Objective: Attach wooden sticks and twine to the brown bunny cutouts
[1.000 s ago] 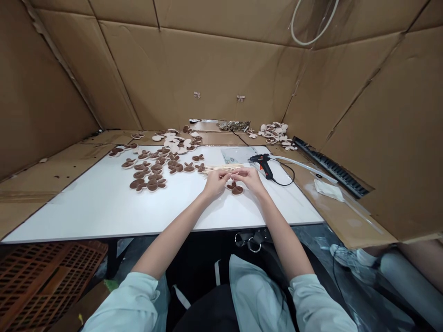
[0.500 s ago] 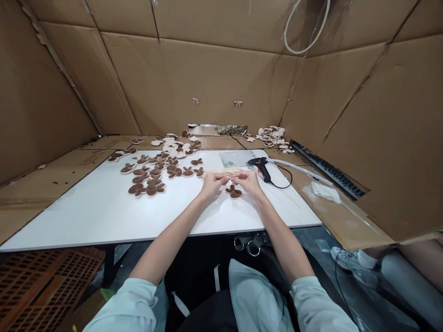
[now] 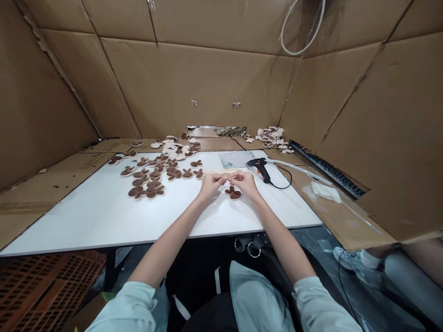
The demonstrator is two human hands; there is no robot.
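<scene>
Over the white board [image 3: 104,221], my left hand [image 3: 211,185] and my right hand [image 3: 245,183] face each other with fingertips pinched and almost meeting. Whatever lies between the fingers is too small to make out. Just below my right hand, a brown rabbit-head-shaped piece [image 3: 236,195] with a pale rim rests flat on the board. Pale thin strips [image 3: 221,173] lie right behind my fingers, partly hidden by them. To the right of my right hand lies a black glue gun [image 3: 262,169] with a cord.
Several brown rabbit-head pieces [image 3: 152,188] spread over the board's left half, and a pile of pale ones [image 3: 176,147] lies behind them. More pale pieces [image 3: 272,134] sit at the back right. Cardboard walls [image 3: 214,74] enclose the board. A white cloth [image 3: 326,191] lies at right.
The view has tilted slightly. Both hands keep their pinch in nearly the same spot, and the brown piece has stayed where it was.
</scene>
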